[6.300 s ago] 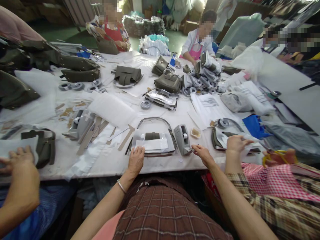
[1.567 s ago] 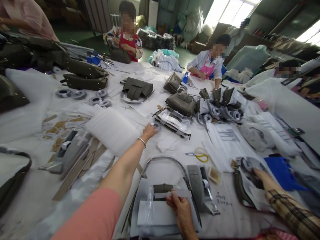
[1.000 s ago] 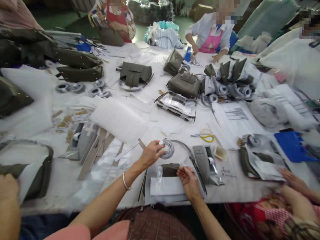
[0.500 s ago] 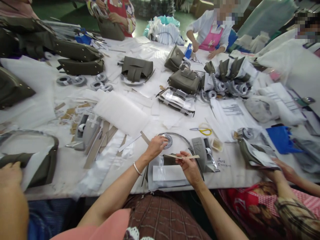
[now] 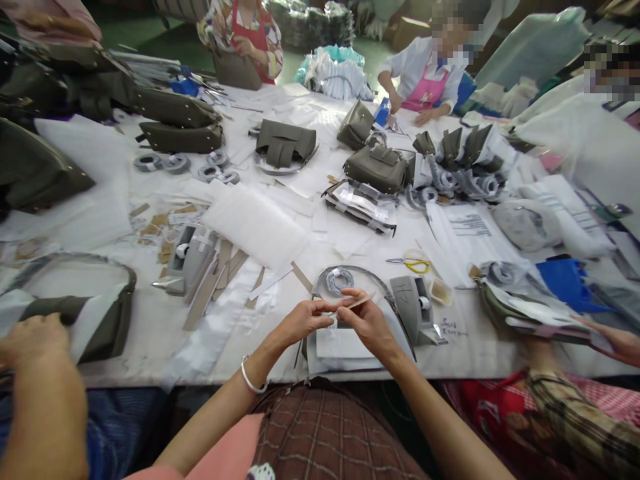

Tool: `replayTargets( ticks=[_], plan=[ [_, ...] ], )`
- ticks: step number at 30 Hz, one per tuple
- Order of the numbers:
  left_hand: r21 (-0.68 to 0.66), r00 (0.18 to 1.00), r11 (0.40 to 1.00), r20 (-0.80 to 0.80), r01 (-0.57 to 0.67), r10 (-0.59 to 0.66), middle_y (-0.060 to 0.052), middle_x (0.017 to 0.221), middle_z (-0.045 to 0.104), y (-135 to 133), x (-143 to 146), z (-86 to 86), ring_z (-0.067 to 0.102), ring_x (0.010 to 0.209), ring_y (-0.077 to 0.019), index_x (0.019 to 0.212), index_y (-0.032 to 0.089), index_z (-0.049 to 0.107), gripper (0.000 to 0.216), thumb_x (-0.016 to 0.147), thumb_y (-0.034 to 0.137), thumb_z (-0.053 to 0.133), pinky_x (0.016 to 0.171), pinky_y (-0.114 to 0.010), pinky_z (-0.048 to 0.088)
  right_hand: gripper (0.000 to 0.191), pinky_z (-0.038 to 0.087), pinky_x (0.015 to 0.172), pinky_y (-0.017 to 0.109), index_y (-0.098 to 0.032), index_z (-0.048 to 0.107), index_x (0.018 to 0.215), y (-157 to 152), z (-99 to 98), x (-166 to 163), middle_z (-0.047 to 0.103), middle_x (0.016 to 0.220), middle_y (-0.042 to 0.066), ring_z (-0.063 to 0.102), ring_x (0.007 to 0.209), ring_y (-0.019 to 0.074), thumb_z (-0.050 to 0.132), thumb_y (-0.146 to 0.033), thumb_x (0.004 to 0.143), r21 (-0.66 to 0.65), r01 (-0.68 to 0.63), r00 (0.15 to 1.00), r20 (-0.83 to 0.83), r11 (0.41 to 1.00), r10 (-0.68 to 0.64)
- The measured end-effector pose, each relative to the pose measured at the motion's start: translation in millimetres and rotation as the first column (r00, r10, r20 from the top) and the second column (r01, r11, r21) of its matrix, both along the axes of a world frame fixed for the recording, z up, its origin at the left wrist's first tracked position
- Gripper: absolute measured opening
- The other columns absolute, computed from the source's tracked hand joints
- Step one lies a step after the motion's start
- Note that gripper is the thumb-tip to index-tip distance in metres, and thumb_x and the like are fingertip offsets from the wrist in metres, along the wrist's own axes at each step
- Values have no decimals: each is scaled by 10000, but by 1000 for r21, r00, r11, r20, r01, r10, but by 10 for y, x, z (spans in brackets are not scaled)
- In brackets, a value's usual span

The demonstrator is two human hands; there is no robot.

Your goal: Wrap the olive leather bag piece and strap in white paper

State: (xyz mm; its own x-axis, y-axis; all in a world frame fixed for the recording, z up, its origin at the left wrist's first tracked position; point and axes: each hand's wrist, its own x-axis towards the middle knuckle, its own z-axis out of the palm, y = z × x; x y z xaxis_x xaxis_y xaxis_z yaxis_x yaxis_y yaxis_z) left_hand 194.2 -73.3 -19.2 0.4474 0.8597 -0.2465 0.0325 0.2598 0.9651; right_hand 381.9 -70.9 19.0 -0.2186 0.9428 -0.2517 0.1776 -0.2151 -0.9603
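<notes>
A thin beige card strip [image 5: 362, 300] pokes out between the fingers of my right hand [image 5: 373, 331], which is closed on it. My left hand [image 5: 303, 322] meets the right one fingertip to fingertip, its thumb and fingers pinched; what lies between them is too small to make out. Below both hands an olive handbag lies at the table edge, with a white sheet [image 5: 343, 347] on top of it. Just beyond my fingers is a coiled, wrapped grey strap [image 5: 337, 280]. To the right stands a grey tape dispenser [image 5: 411, 308].
Yellow-handled scissors [image 5: 416, 265] lie past the dispenser. Left are cardboard strips [image 5: 220, 270], another tape dispenser [image 5: 193, 260] and a white foam sheet [image 5: 257, 223]. Olive handbags [image 5: 285, 143] fill the far table. Co-workers' hands [image 5: 37, 343] work close on both sides.
My left hand has come back from the coiled strap to meet my right hand. The card strip, held level before, is now tilted between my fingers. The view has shifted slightly.
</notes>
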Motion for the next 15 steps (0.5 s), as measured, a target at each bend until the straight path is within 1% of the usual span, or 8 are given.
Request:
replayTargets(
  ticks=[2, 4, 5, 6, 8, 10, 12, 15],
  plan=[
    [61, 983, 985, -76, -160, 164, -60, 1132, 712, -42, -34, 77, 626, 1066, -234, 1088, 203, 717, 320, 791, 314, 680, 970, -342, 454, 333, 531, 686, 310, -223, 544, 1152, -15, 42, -49, 678, 853, 16, 654, 706, 170, 618, -356, 856, 113, -90, 974, 216, 989, 64],
    [98, 945, 946, -80, -310, 318, -67, 1073, 711, -71, -74, 202, 635, 999, -215, 1058, 192, 710, 295, 843, 380, 640, 919, -328, 475, 309, 510, 670, 302, -217, 529, 1178, -32, 78, -87, 659, 820, 11, 629, 668, 166, 558, -298, 881, 186, -192, 903, 419, 964, 99],
    [97, 934, 933, -52, -347, 353, -66, 1003, 712, -80, -93, 274, 641, 931, -200, 1035, 181, 707, 308, 867, 422, 614, 869, -314, 490, 310, 502, 673, 303, -212, 523, 1189, -41, 95, -103, 656, 812, 13, 623, 664, 170, 537, -273, 886, 204, -240, 859, 500, 949, 110],
    [82, 933, 930, -10, -359, 361, -61, 926, 705, -84, -108, 347, 640, 857, -184, 1012, 171, 703, 344, 882, 470, 593, 814, -299, 500, 314, 496, 680, 305, -206, 522, 1195, -50, 112, -117, 655, 808, 17, 623, 671, 176, 527, -253, 884, 216, -280, 818, 563, 935, 115],
    [28, 944, 946, 84, -322, 319, -44, 795, 672, -83, -119, 474, 621, 732, -155, 963, 151, 693, 442, 880, 568, 573, 712, -268, 501, 324, 490, 692, 307, -193, 524, 1198, -68, 141, -142, 660, 812, 31, 631, 699, 190, 520, -226, 876, 224, -344, 756, 643, 912, 127],
    [-43, 951, 965, 164, -260, 263, -30, 709, 637, -82, -105, 558, 597, 647, -132, 893, 137, 675, 517, 858, 642, 567, 637, -244, 489, 316, 486, 695, 306, -181, 528, 1187, -85, 165, -164, 666, 822, 46, 635, 717, 199, 514, -212, 872, 218, -396, 727, 668, 892, 159],
    [-109, 952, 972, 206, -209, 228, -20, 668, 625, -91, -77, 592, 581, 600, -115, 825, 135, 642, 524, 818, 659, 617, 601, -227, 478, 290, 484, 708, 308, -176, 539, 1160, -101, 182, -182, 673, 852, 62, 637, 743, 204, 505, -201, 873, 216, -429, 726, 660, 877, 193],
    [-186, 947, 967, 240, -174, 216, -13, 632, 628, -128, -44, 587, 568, 555, -100, 775, 139, 602, 487, 765, 614, 710, 573, -212, 467, 254, 484, 745, 323, -187, 570, 1111, -126, 198, -199, 680, 889, 77, 640, 783, 214, 515, -192, 864, 210, -444, 755, 611, 871, 238]
  ],
)
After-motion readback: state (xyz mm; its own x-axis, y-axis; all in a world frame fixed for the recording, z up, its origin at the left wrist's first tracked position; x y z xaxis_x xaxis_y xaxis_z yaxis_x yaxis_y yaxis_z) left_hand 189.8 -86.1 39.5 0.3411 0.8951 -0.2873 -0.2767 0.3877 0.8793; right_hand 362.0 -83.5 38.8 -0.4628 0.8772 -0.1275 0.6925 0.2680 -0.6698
